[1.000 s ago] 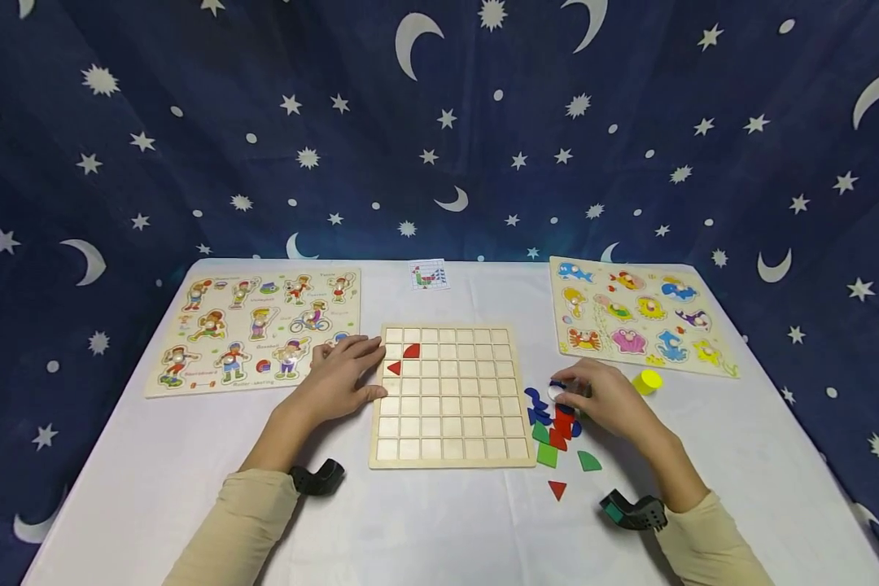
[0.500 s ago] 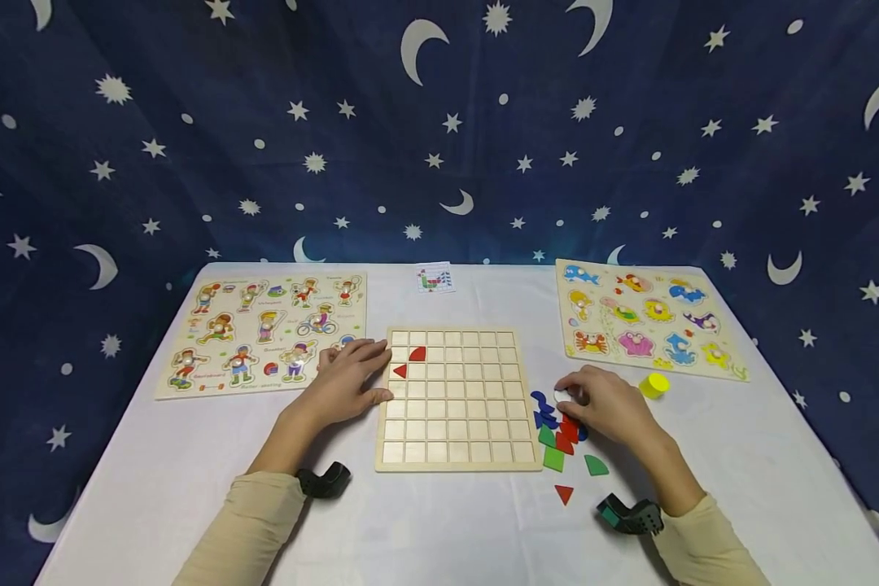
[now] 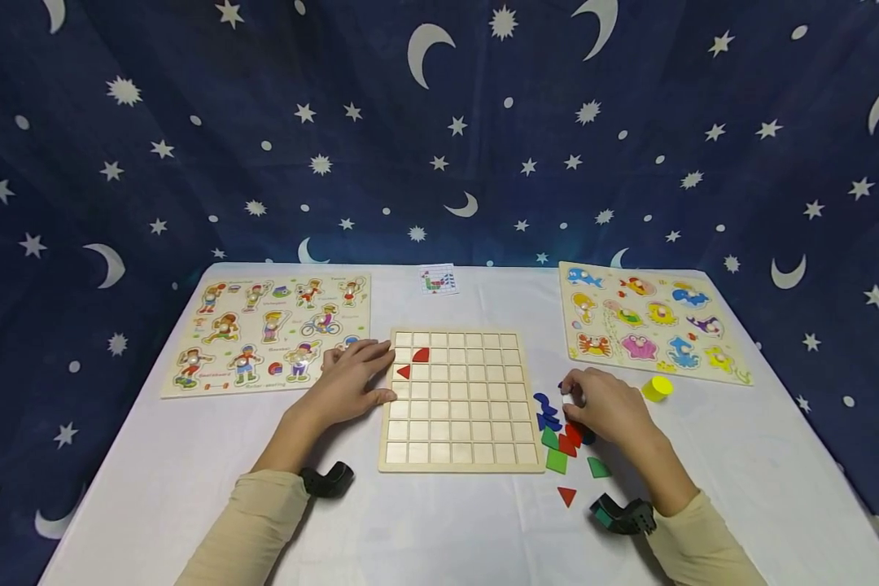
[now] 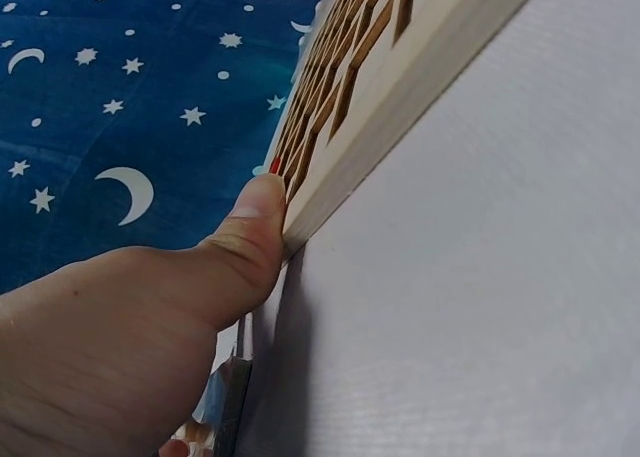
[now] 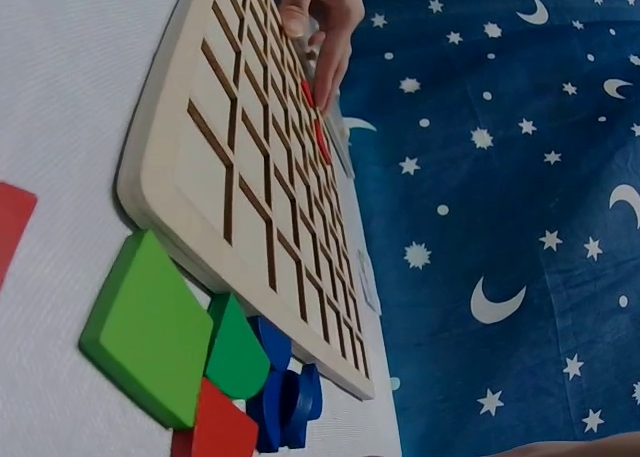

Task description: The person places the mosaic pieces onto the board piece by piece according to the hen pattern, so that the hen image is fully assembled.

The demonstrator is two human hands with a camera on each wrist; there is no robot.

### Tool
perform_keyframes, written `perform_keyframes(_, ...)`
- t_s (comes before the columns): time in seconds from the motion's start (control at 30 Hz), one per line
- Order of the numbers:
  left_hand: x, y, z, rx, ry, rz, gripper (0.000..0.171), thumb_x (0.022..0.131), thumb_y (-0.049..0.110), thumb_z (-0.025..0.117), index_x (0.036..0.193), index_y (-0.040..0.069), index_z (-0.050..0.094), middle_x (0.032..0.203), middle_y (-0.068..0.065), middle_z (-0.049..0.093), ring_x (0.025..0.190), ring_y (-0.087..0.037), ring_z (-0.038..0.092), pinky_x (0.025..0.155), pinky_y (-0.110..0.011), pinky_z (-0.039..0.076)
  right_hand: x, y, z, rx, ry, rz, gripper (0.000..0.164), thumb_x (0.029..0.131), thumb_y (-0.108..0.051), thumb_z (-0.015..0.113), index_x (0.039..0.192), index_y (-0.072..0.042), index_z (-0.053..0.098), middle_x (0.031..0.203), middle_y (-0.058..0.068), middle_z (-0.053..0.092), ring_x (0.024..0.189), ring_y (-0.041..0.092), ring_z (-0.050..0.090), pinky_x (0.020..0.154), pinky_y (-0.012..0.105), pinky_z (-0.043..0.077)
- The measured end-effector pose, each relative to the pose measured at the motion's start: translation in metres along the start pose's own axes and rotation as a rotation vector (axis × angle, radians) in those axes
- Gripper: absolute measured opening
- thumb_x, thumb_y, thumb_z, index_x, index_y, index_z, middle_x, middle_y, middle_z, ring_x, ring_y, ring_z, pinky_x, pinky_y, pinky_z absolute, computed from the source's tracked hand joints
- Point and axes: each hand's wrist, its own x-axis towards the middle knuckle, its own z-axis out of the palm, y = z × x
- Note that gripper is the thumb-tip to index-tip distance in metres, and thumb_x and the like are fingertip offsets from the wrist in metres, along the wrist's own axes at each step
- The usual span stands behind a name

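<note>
- 2 hands, well apart: L hand point(image 3: 353, 380) relaxed at bd's left edge, thumb resting on rim; R hand point(image 3: 606, 404) bent over the pile, thumb & index nr each other w/ a pale bit between; can't tell if gripped.
- 1 grid bd point(image 3: 461, 391), flat, mid-table. Holds 2 red pcs: qtr point(image 3: 422, 355) in 2nd row, tri point(image 3: 404, 372) in 3rd, far left.
- 1 pile, just beside bd's right edge: blue pcs point(image 3: 547, 415), red pcs point(image 3: 567, 445), green pc point(image 3: 549, 438), lt-green sq point(image 3: 557, 461). Some pcs overlap; part hidden under R hand.
- 2 strays, nearer the person: green qtr point(image 3: 598, 467), red loose tri point(image 3: 567, 496).
- 1 pic card point(image 3: 438, 280), beyond bd.
- 1 yellow cyl point(image 3: 658, 388), nr R hand.
- Step in hand (judged): sorting out 1 pc from pile. Best pinch by edges, lift straight up so neighbours don't drag. Keep L hand light on bd: steady, no shove.
- Risk (judged): thin pcs may slide or stick in twos; check just 1 is held. Wrist should clear the yellow cyl. Match corners to cell before pressing.
</note>
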Motion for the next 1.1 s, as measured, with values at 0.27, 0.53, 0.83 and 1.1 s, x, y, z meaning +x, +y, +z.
perform_keyframes(0.27, 0.002, -0.001, 0.001, -0.006, 0.008, 0.005, 0.067, 0.084, 0.047, 0.066, 0.140, 0.014, 0.049, 0.150, -0.003, 0.040, 0.139, -0.026, 0.032, 0.091, -0.051, 0.023, 0.003, 0.001, 0.000, 0.056, -0.011, -0.074, 0.022, 0.079, -0.017, 0.074, 0.098, -0.005, 0.069, 0.074, 0.002, 0.052, 0.068, 0.015, 0.046, 0.060, 0.026, 0.039)
perform_keyframes(0.53, 0.002, -0.002, 0.003, -0.009, 0.000, -0.014, 0.068, 0.084, 0.049, 0.066, 0.140, 0.014, 0.049, 0.150, -0.003, 0.040, 0.140, -0.026, 0.032, 0.093, -0.054, 0.023, 0.012, -0.003, -0.002, 0.097, -0.046, -0.082, 0.015, 0.078, -0.016, 0.075, 0.086, -0.011, 0.063, 0.073, 0.002, 0.052, 0.070, 0.015, 0.047, 0.062, 0.027, 0.042)
perform_keyframes(0.83, 0.002, 0.000, 0.001, 0.001, -0.008, -0.019, 0.068, 0.084, 0.048, 0.066, 0.140, 0.014, 0.049, 0.150, -0.003, 0.040, 0.140, -0.027, 0.031, 0.094, -0.053, 0.022, 0.021, -0.016, -0.006, 0.229, -0.005, -0.203, 0.012, 0.084, -0.021, 0.072, 0.083, -0.013, 0.063, 0.073, -0.002, 0.060, 0.064, 0.011, 0.054, 0.058, 0.024, 0.047)
perform_keyframes(1.1, 0.002, 0.001, 0.001, 0.000, -0.003, -0.016, 0.067, 0.083, 0.048, 0.067, 0.140, 0.014, 0.050, 0.150, -0.003, 0.041, 0.140, -0.025, 0.031, 0.094, -0.053, 0.022, 0.034, -0.045, 0.011, 0.425, 0.189, -0.474, 0.008, 0.080, -0.016, 0.075, 0.086, -0.016, 0.070, 0.089, -0.005, 0.065, 0.079, 0.006, 0.062, 0.071, 0.024, 0.053)
